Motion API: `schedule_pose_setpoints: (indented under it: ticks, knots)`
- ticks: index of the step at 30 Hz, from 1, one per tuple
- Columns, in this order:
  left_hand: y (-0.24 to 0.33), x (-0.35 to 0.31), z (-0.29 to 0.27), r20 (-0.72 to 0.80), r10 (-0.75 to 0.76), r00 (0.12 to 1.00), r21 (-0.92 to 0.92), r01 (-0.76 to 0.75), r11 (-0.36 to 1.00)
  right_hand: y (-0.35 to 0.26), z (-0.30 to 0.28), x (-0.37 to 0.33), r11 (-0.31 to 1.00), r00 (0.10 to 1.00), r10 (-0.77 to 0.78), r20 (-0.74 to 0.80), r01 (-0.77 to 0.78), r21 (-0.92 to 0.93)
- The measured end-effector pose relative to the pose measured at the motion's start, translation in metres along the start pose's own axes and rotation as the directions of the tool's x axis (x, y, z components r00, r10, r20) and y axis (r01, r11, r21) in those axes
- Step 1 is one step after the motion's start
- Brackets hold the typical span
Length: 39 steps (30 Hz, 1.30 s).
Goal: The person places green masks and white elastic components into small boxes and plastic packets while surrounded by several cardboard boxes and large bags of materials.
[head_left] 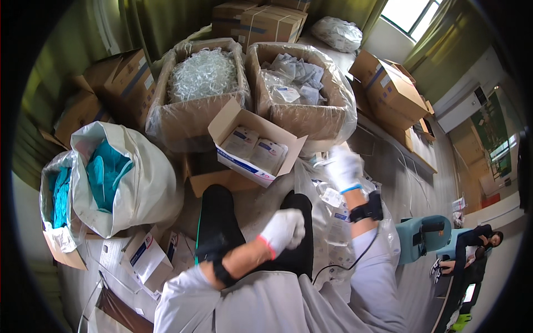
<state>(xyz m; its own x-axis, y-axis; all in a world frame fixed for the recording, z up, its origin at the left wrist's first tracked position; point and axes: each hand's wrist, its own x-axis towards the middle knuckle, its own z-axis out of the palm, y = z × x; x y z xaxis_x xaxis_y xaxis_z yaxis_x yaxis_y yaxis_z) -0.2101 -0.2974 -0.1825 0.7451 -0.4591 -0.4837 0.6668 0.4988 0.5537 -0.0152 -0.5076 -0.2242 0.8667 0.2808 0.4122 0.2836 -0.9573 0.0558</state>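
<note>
My left hand point(283, 231), in a white glove with a pink cuff, hangs over my lap with its fingers curled in. Whatever it may hold is hidden. My right hand point(342, 169), gloved in white with a blue cuff, reaches forward beside an open white carton point(250, 168). Motion blurs its fingers, so I cannot make out their grip. Inside the carton lie flat white packets point(268, 154) in two stacks. Below my right wrist, a clear plastic bag point(337, 230) of similar packets stands by my right leg.
Ahead are two plastic-lined boxes, one with clear shredded-looking strips point(204, 76), the other with grey-white packets point(297, 75). A white sack point(147, 180) of teal cloth-like items stands at left. Brown cartons point(388, 94) sit at right. A teal chair point(423, 238) and a seated person point(472, 244) are farther right.
</note>
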Motion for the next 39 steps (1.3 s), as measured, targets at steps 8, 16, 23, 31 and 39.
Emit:
schedule_pose_setpoints:
  ticks: [8, 16, 23, 31, 39]
  knots:
    - [-0.026, 0.024, -0.090, 0.053, 0.009, 0.999, -0.306, 0.008, 0.952, 0.041, -0.077, -0.004, -0.626, 0.721, 0.148, 0.677, -0.462, 0.628]
    - [-0.008, 0.095, -0.075, 0.107, 0.274, 0.956, -0.252, -0.241, 0.937, -0.042, -0.128, -0.017, -0.742, 0.699, -0.188, 0.690, -0.561, 0.367]
    - [0.007, 0.088, -0.040, 0.327, 0.212, 0.921, -0.025, -0.216, 0.976, -0.059, -0.129, -0.020, -0.808, 0.660, -0.236, 0.714, -0.541, 0.233]
    - [0.013, 0.055, -0.035, 0.445, 0.128, 0.886, 0.375, -0.314, 0.872, -0.049, -0.109, -0.025, -0.842, 0.708, -0.242, 0.664, -0.493, 0.218]
    - [0.008, 0.047, -0.025, 0.454, 0.048, 0.889, 0.398, -0.251, 0.882, -0.062, -0.121, -0.024, -0.799, 0.675, -0.034, 0.737, -0.461, 0.385]
